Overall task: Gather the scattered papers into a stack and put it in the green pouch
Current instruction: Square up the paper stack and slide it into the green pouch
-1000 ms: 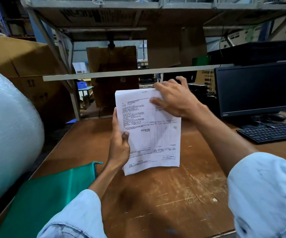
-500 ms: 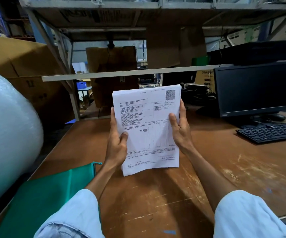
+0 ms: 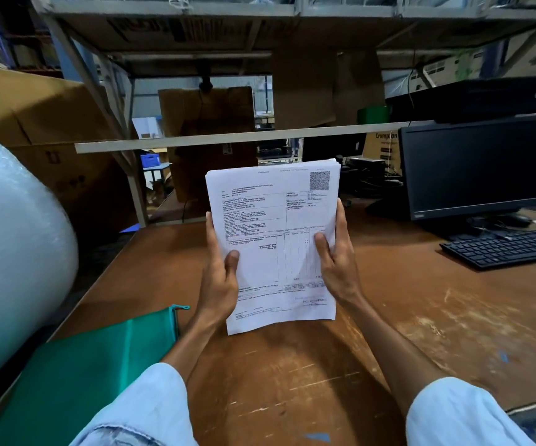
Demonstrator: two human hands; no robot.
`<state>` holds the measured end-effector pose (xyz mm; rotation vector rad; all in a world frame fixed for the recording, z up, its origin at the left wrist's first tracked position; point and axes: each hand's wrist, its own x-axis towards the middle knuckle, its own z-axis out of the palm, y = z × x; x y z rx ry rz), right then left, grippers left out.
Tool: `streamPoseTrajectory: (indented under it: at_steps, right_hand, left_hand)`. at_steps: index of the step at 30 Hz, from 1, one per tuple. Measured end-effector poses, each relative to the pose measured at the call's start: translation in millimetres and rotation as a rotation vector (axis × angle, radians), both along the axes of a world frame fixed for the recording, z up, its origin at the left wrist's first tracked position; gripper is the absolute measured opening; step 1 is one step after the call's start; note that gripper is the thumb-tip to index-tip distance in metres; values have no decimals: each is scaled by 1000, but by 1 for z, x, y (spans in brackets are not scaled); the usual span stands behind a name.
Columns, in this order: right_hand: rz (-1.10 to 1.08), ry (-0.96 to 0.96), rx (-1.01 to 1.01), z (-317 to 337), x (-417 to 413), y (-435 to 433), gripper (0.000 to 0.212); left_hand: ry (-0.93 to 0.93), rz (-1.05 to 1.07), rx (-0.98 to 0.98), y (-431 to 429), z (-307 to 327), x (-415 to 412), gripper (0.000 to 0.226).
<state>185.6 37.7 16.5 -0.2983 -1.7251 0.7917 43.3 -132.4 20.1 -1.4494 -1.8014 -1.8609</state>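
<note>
Worn table point(image 3: 437, 323), pouch point(image 3: 92, 375) cropped, stack point(image 3: 273, 226) hiding fingers point(image 3: 341, 222)

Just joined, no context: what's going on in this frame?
A person holds a stack of papers upright over the table, left hand gripping its left edge, right hand its right edge, thumbs on the front sheet. The green pouch lies flat at the table's near left; the stack is not yet in it. A monitor and keyboard stand at the right.

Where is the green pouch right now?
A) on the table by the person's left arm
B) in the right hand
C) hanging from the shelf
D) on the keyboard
A: the green pouch lies on the table beside the left sleeve; the right hand grips the papers.
</note>
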Motion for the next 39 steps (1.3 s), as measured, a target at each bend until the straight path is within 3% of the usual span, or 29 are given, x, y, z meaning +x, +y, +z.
streamPoseTrajectory:
  at_steps: [8, 13, 18, 22, 27, 39]
  right_hand:
    - [56, -123, -36, -21, 9, -4, 73]
    - [90, -104, 21, -17, 12, -11, 74]
    - [56, -37, 33, 6, 10, -10, 72]
    - [76, -85, -53, -15, 14, -8, 69]
    - [68, -109, -95, -23, 15, -9, 59]
    - [104, -145, -88, -20, 16, -12, 70]
  left_hand:
    - [23, 10, -3, -7, -10, 4, 87]
    - [85, 29, 0, -4, -5, 9, 100]
    - [80, 33, 114, 2, 13, 3, 86]
    - [-25, 26, 27, 0, -8, 5, 85]
    - [-24, 62, -9, 4, -21, 3, 76]
    - [-85, 46, -146, 7, -13, -2, 80]
